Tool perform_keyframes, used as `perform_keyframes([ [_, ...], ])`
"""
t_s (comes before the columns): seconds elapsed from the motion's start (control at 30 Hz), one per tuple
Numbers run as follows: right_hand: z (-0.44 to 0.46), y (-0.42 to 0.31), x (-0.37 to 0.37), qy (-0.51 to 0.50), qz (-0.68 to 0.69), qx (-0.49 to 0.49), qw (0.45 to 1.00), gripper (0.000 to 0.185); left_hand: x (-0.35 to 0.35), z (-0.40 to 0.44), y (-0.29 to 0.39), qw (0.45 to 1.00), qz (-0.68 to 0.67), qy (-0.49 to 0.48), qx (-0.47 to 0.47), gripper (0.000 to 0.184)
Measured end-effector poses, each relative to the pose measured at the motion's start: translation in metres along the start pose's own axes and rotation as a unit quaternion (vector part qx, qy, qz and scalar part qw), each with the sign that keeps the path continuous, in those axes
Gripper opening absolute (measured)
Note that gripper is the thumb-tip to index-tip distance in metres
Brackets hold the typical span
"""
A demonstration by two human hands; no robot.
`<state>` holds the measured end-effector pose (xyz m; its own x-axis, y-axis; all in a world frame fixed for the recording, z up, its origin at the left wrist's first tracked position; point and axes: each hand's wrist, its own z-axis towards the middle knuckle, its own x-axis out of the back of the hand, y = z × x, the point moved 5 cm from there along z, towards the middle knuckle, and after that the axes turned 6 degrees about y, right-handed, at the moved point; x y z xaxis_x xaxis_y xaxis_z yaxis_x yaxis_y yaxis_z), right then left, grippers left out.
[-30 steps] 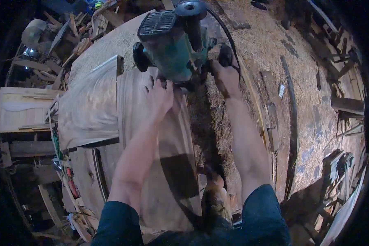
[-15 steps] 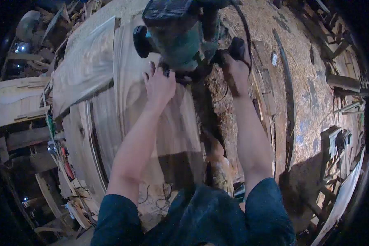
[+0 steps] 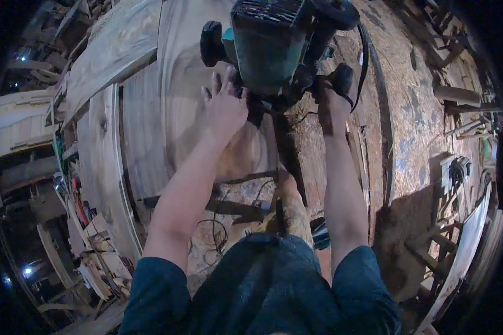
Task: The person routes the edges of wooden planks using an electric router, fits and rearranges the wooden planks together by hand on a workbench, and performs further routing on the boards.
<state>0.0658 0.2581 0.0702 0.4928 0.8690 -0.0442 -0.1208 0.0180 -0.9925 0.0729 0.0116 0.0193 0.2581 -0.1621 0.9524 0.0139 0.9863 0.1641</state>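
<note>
A green and black power tool [image 3: 268, 53], which looks like a router, stands on a wide wooden board [image 3: 184, 128]. A vented cap tops its body, and a black knob sticks out to its left. My right hand [image 3: 331, 106] is wrapped around the dark handle on its right side; the fingers are partly in shadow. Beside the tool's lower left edge, my left hand [image 3: 226, 106] lies with fingers spread on or just above the board. Its thumb side is close to the tool's base, and contact there is unclear. The body hides the cutting end.
A black cord [image 3: 366, 61] hangs on the tool's right. More boards [image 3: 109, 131] lie to the left. Sawdust covers the floor [image 3: 413, 134] at right, with a wooden stand [image 3: 455, 173] there. A loose cable [image 3: 212, 240] lies near my legs. Wood scraps are piled along both sides.
The tool has shifted right and slightly upward in view, with my right hand still on its handle. My left hand stays beside it, fingers spread. My view has also moved, showing more of my legs.
</note>
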Motion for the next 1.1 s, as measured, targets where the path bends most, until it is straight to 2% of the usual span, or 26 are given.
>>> perform_keyframes([
  [0.13, -0.028, 0.007, 0.025, 0.028, 0.004, -0.039, 0.999, 0.009, 0.003, -0.034, 0.006, 0.998, 0.044, 0.012, -0.052, 0.054],
  [0.23, -0.044, 0.002, 0.040, 0.000, 0.008, 0.015, 1.000, 0.006, 0.014, -0.058, 0.014, 0.996, -0.005, 0.032, -0.082, 0.037],
  [0.33, -0.068, -0.019, 0.054, -0.009, 0.076, 0.020, 0.997, 0.001, 0.011, -0.083, 0.015, 0.992, 0.005, 0.072, -0.107, 0.042],
  [0.37, -0.070, -0.005, 0.062, -0.040, 0.113, 0.026, 0.993, 0.013, 0.009, -0.092, 0.015, 0.992, 0.018, 0.052, -0.113, 0.042],
  [0.47, -0.091, -0.014, 0.080, -0.048, 0.031, 0.011, 0.998, 0.029, 0.018, -0.111, 0.023, 0.990, 0.060, 0.007, -0.126, 0.044],
  [0.53, -0.100, -0.007, 0.092, -0.050, 0.016, -0.052, 0.997, 0.041, 0.019, -0.120, 0.024, 0.987, 0.096, -0.004, -0.126, 0.049],
  [0.6, -0.112, -0.014, 0.098, -0.036, 0.049, -0.068, 0.996, 0.036, 0.018, -0.129, 0.022, 0.988, 0.073, 0.034, -0.128, 0.054],
  [0.7, -0.126, -0.024, 0.104, -0.040, 0.096, -0.037, 0.994, 0.033, 0.015, -0.141, 0.020, 0.988, 0.067, 0.060, -0.127, 0.058],
  [0.8, -0.127, -0.007, 0.118, -0.069, 0.103, -0.045, 0.991, 0.054, 0.013, -0.150, 0.022, 0.988, 0.070, 0.048, -0.128, 0.059],
  [0.9, -0.141, -0.014, 0.124, -0.045, 0.070, -0.024, 0.996, 0.050, 0.020, -0.164, 0.024, 0.989, 0.057, 0.032, -0.134, 0.059],
  [1.03, -0.150, -0.005, 0.131, -0.017, 0.155, -0.056, 0.986, 0.040, 0.030, -0.174, 0.032, 0.977, 0.131, -0.027, -0.164, 0.058],
  [1.1, -0.156, -0.013, 0.133, -0.004, 0.152, -0.046, 0.987, 0.037, 0.024, -0.173, 0.029, 0.986, 0.077, 0.006, -0.148, 0.057],
])
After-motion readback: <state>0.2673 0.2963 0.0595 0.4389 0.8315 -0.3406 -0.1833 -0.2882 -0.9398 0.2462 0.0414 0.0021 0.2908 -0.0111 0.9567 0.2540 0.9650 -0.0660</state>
